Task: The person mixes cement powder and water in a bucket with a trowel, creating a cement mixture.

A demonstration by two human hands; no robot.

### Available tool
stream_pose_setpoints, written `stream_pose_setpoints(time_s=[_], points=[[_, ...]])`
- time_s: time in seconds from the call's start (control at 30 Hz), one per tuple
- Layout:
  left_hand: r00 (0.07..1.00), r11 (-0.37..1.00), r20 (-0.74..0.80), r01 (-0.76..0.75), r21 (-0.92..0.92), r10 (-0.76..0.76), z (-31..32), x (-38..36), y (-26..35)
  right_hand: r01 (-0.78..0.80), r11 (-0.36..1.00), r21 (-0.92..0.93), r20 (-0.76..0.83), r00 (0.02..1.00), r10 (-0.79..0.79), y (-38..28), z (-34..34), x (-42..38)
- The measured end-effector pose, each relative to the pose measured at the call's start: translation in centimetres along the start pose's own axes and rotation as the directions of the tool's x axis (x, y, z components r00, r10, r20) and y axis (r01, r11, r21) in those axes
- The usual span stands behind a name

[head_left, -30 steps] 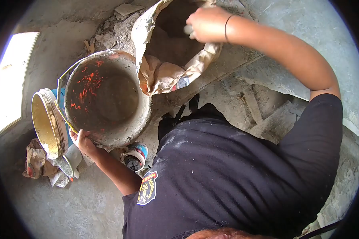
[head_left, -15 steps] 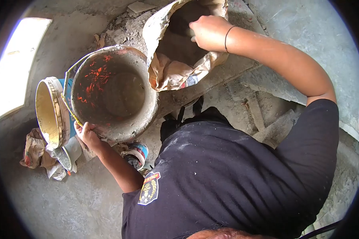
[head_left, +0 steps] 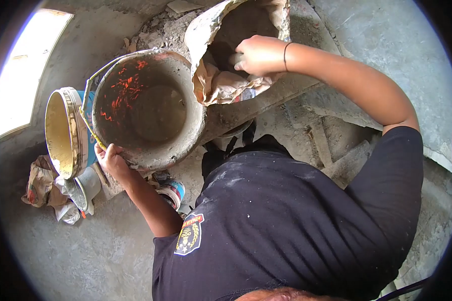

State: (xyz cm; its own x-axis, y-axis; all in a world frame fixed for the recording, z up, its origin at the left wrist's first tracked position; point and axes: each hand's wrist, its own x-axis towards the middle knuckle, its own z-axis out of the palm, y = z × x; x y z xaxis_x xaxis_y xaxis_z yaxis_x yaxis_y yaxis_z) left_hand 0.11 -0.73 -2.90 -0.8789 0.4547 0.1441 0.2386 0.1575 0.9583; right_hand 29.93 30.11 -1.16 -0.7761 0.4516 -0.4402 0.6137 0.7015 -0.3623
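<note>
A large grey bucket (head_left: 192, 131), crusted with cement and streaked orange inside, is tipped so its mouth faces me. My left hand (head_left: 113, 161) is closed on its rim, where the yellow-wrapped end of the wire handle (head_left: 96, 139) meets it. Beside the bucket, a torn paper bag (head_left: 200, 37) of grey powder gapes open. My right hand (head_left: 260, 56) is inside the bag's mouth with its fingers curled closed. Something dark shows by the fingertips, too shadowed to make out.
A white and blue pail (head_left: 68, 140) lies tilted left of the bucket, above crumpled paper bags (head_left: 40, 180) and a small whitish container (head_left: 89, 183). Another small pail (head_left: 173, 191) stands near my left forearm. Rubble (head_left: 158, 37) lies behind the bucket.
My right hand has come nearer to me and slightly left within the bag's mouth. The bucket and my left hand have hardly moved.
</note>
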Motion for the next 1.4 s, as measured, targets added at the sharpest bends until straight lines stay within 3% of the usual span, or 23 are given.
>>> stream_pose_setpoints(time_s=[0.1, 0.17, 0.33, 0.43, 0.5, 0.73, 0.83, 0.9, 1.0, 1.17, 1.23, 1.27, 1.3, 1.33, 1.4], points=[[0.999, 1.000, -0.017, -0.028, -0.009, 0.028, 0.5, -0.4, 0.4, -0.057, 0.991, 0.118, 0.056, 0.997, 0.051, 0.1, -1.0, -0.4], [0.999, 0.999, -0.005, -0.037, -0.015, 0.037, 0.1, -0.3, -0.2, -0.209, 0.872, 0.443, 0.200, 0.971, 0.132, 1.5, -0.6, 0.3], [1.000, 0.998, -0.004, 0.027, -0.059, -0.027, -0.3, -0.5, -0.5, -0.239, 0.721, 0.650, 0.200, 0.969, 0.141, 2.4, -0.6, -0.1], [0.999, 0.997, -0.012, -0.050, -0.054, 0.050, 0.4, -0.9, -0.1, -0.172, 0.696, 0.698, 0.090, 0.984, 0.153, 2.5, -0.8, -1.3], [0.999, 0.998, -0.028, -0.045, -0.043, 0.044, 1.0, -1.1, 0.6, -0.205, 0.718, 0.665, 0.122, 0.978, 0.167, 2.7, -1.9, -2.8], [0.998, 0.995, 0.016, -0.060, -0.077, 0.062, 1.5, -0.3, 1.0, -0.278, 0.503, 0.818, 0.160, 0.951, 0.265, 1.6, -3.1, -9.7], [0.998, 0.989, 0.029, -0.056, -0.133, 0.061, 1.6, 0.2, 0.8, -0.290, 0.457, 0.841, 0.129, 0.927, 0.352, 0.4, -3.3, -12.4], [0.997, 0.991, 0.040, -0.061, -0.119, 0.066, 1.5, 0.6, 0.6, -0.267, 0.496, 0.826, 0.108, 0.939, 0.325, 0.6, -3.1, -13.4], [0.996, 0.986, 0.051, -0.069, -0.151, 0.077, 1.5, 1.1, 0.7, -0.275, 0.403, 0.873, 0.110, 0.916, 0.386, -0.9, -3.7, -15.5], [0.987, 0.982, 0.138, -0.059, -0.177, 0.084, 1.2, 2.5, -0.1, -0.303, 0.454, 0.838, 0.070, 0.885, 0.460, -3.3, -5.0, -18.8], [0.983, 0.975, 0.137, -0.096, -0.201, 0.125, 1.7, 2.9, -0.1, -0.314, 0.441, 0.840, 0.023, 0.835, 0.550, -5.2, -5.8, -20.2], [0.965, 0.967, 0.154, -0.187, -0.171, 0.214, 1.4, 3.7, -1.7, -0.306, 0.432, 0.848, 0.009, 0.825, 0.566, -5.9, -6.0, -20.8], [0.978, 0.965, 0.187, -0.044, -0.257, 0.095, 1.6, 3.3, -0.1, -0.300, 0.426, 0.854, 0.003, 0.820, 0.572, -6.6, -6.2, -21.3], [0.980, 0.963, 0.191, -0.006, -0.271, 0.060, 2.0, 2.7, 1.3, -0.285, 0.397, 0.873, 0.012, 0.825, 0.565, -7.3, -6.4, -21.7], [0.977, 0.963, 0.182, -0.062, -0.263, 0.113, 2.0, 2.9, 1.2, -0.280, 0.378, 0.882, 0.039, 0.844, 0.535, -9.3, -6.4, -21.6]])
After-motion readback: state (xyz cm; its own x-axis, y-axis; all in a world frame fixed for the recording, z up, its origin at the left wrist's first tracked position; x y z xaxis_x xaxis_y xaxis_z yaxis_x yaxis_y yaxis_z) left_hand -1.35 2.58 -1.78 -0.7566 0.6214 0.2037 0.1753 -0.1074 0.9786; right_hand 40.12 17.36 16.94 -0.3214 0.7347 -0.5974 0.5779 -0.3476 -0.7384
